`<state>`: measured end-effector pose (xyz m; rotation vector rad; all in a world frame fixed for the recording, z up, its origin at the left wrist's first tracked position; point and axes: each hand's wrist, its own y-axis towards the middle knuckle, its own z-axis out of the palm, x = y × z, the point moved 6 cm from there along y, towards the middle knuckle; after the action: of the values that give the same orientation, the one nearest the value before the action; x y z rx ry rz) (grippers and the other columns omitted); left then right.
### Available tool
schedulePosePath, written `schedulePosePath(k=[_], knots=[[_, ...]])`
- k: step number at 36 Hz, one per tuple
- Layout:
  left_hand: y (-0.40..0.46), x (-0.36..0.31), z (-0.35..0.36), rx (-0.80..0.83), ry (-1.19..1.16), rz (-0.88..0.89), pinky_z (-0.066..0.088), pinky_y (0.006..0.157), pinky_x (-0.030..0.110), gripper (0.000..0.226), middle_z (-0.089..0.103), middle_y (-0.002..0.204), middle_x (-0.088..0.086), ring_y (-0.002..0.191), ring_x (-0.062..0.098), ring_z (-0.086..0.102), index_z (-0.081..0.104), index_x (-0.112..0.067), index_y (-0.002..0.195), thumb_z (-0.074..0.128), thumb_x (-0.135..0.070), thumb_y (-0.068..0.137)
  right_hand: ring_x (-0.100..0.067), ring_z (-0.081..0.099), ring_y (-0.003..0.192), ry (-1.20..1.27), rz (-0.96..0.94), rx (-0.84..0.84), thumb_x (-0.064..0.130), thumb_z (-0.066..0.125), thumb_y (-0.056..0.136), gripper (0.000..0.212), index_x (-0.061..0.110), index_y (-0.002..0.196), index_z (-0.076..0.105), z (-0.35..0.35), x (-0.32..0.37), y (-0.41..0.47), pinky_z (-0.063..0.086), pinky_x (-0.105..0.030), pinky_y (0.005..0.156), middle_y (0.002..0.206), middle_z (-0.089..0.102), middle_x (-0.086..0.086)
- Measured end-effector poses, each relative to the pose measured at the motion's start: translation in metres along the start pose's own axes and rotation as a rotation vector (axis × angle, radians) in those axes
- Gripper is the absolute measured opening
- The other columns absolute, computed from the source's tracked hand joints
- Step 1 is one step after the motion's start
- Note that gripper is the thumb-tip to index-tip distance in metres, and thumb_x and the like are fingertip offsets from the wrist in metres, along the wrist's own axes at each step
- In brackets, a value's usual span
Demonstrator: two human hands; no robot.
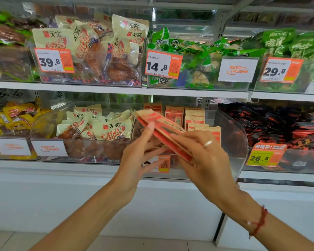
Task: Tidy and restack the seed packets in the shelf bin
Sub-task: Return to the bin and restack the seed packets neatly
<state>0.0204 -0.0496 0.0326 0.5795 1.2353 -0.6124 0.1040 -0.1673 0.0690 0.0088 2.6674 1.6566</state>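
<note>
A stack of flat brown-and-red seed packets [159,126] is held edge-on in front of the clear shelf bin [232,134] on the lower shelf. My right hand [205,154] grips the stack's near end, fingers curled over its top edge. My left hand [138,151] touches the stack's left side with its thumb, and its straight fingers reach under the stack. Inside the bin, more packets of the same kind [194,118] stand upright in rows toward the back and right.
Left of the bin is a clear bin of cream snack bags [98,127]; to the right, a bin of black-and-red packets [283,127] with a 26.5 price tag. The upper shelf [116,88] carries bins of cream and green bags with orange price tags.
</note>
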Motion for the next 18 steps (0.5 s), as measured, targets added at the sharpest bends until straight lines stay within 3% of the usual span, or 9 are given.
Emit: schedulePosePath(k=[3,6,8,10,13,18], knots=[[0.000,0.000,-0.002,0.013,-0.005,-0.008,0.055,0.080,0.028,0.037,0.074,0.103,-0.001,0.097,0.013,0.070,0.068,-0.019,0.112,0.059,-0.043,0.085,-0.019,0.053,0.093,-0.049,-0.119,0.042,0.015,0.076,0.075,0.051,0.020,0.121,0.054,0.009,0.010,-0.004,0.052,-0.031,0.064,0.106,0.064,-0.004],[0.004,0.004,-0.011,-0.034,-0.059,-0.044,0.054,0.080,0.029,0.023,0.075,0.101,0.003,0.092,0.014,0.071,0.069,-0.015,0.106,0.060,-0.029,0.091,-0.022,0.058,0.098,-0.051,-0.153,0.082,0.015,0.081,0.070,0.053,0.017,0.118,0.059,0.017,0.013,-0.009,0.056,-0.037,0.070,0.109,0.066,-0.005],[0.007,0.004,-0.015,-0.048,-0.076,-0.042,0.054,0.080,0.030,0.020,0.074,0.102,0.005,0.092,0.015,0.071,0.069,-0.016,0.105,0.060,-0.027,0.091,-0.020,0.054,0.106,-0.060,-0.160,0.126,0.028,0.078,0.074,0.052,0.017,0.120,0.058,0.021,0.016,-0.011,0.053,-0.038,0.084,0.114,0.065,-0.004],[0.009,0.001,-0.019,-0.057,-0.073,-0.009,0.055,0.082,0.031,0.022,0.074,0.103,0.006,0.093,0.018,0.071,0.068,-0.016,0.108,0.058,-0.026,0.092,-0.017,0.049,0.118,-0.043,-0.116,0.184,0.050,0.067,0.079,0.058,0.018,0.126,0.055,0.024,0.018,-0.010,0.041,-0.033,0.100,0.124,0.060,-0.001],[0.011,-0.004,-0.022,-0.049,-0.006,0.059,0.055,0.083,0.033,0.022,0.074,0.103,0.005,0.097,0.021,0.070,0.068,-0.019,0.111,0.057,-0.027,0.094,-0.010,0.041,0.129,0.103,0.105,0.217,0.066,0.051,0.081,0.071,0.021,0.135,0.047,0.023,0.013,-0.005,0.032,-0.026,0.107,0.137,0.048,0.005],[0.011,-0.011,-0.018,0.021,0.129,0.155,0.059,0.077,0.027,0.019,0.075,0.099,-0.003,0.090,0.011,0.071,0.065,-0.024,0.111,0.056,-0.023,0.094,0.001,0.053,0.111,0.564,0.636,0.196,0.060,0.052,0.085,0.061,0.036,0.138,0.035,0.026,-0.020,-0.006,0.051,-0.026,0.087,0.126,0.050,0.019]])
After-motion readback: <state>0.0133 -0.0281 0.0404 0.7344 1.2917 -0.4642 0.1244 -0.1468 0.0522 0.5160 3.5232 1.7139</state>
